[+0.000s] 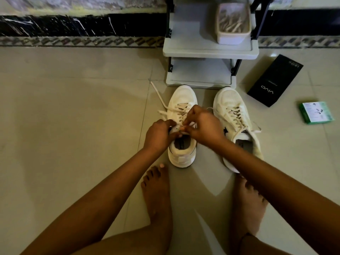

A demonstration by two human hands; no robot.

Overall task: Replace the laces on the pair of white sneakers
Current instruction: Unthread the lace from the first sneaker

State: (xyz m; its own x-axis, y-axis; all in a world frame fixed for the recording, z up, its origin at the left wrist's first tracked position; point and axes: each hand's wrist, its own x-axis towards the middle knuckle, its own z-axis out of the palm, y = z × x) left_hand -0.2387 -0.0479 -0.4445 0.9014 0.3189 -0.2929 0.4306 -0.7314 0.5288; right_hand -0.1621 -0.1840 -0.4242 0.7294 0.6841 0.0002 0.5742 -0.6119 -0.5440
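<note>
Two white sneakers stand on the tiled floor, toes pointing away from me. Over the left sneaker [182, 98] both hands meet at the top eyelets. My left hand [160, 134] grips the collar and tongue of that shoe. My right hand [202, 124] pinches the white lace [159, 97] near the upper eyelets; one loose end trails far out to the left over the floor. The right sneaker [233, 115] sits beside it, fully laced, its lace ends lying loose on the right side. The fingertips partly hide where the lace passes.
A grey shelf rack [209, 50] stands just beyond the shoes, with a white box of laces [233, 23] on its upper tier. A black phone box [275, 80] and a small green box [316, 112] lie on the floor at right. My bare feet [156, 190] rest close behind the sneakers.
</note>
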